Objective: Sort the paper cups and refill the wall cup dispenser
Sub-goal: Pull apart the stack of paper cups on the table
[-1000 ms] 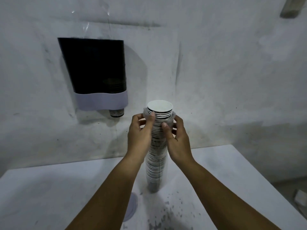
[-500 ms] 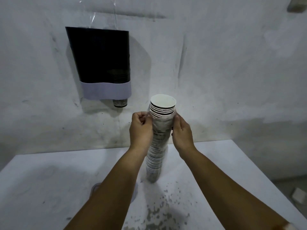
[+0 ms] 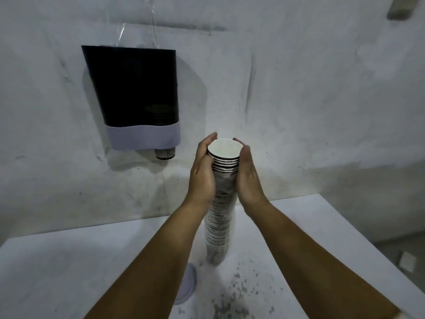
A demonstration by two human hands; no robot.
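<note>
1. One tall stack of nested white paper cups with dark printed bands [image 3: 220, 217] stands upright on the white table [image 3: 69, 268], its base near the table's middle; the cups are too many and too tightly nested to count, though about eight rims show clearly at the top.
2. The topmost cup's round white mouth [image 3: 225, 148] faces up and toward the camera.
3. Two bare hands flank the upper part of the stack. The left hand [image 3: 202, 171] presses its palm against the stack's left side, fingers extended and lying close together, their tips rising just past the top rim.
4. The right hand [image 3: 248, 173] mirrors it on the right side, fingers likewise straight and close together, cupped around the top cups; the stack is held between the two palms.
5. One wall cup dispenser [image 3: 135, 97] hangs on the grey-white wall, up and to the left of the stack and well apart from it: a dark translucent upper body with a pale lilac band along its bottom.
6. One dark-printed cup bottom [image 3: 165, 153] pokes out under the dispenser's band; a few stacked rims show faintly through the dark body above it.
7. One flat pale round disc [image 3: 187, 286] lies on the table, partly hidden by the left forearm.
8. Dark speckles [image 3: 239, 293] mark the table in front of the stack's base.
</note>
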